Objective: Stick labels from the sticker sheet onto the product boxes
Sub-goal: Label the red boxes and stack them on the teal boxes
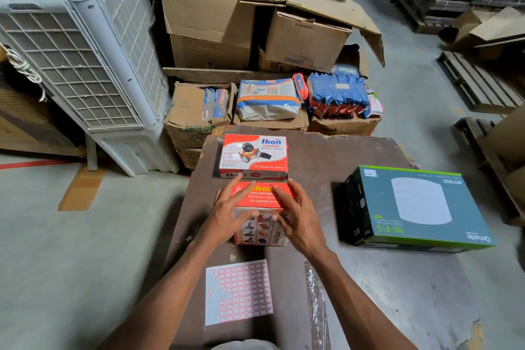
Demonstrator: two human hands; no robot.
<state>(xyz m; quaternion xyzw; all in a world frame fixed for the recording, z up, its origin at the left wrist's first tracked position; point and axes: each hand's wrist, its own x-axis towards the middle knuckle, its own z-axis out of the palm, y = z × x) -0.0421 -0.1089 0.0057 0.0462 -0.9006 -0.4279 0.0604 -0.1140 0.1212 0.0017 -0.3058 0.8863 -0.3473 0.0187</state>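
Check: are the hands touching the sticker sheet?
Apart. The head view shows both hands on the near Ikon box, with bare table between them and the sticker sheet.

Bare tabletop (318,167) between orange boxes (255,156) and teal carton (420,204)

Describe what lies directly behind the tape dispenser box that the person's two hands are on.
A second Ikon tape dispenser box lies flat just behind the near box, on the brown board. The left hand and right hand cover part of the gap, so contact is unclear.
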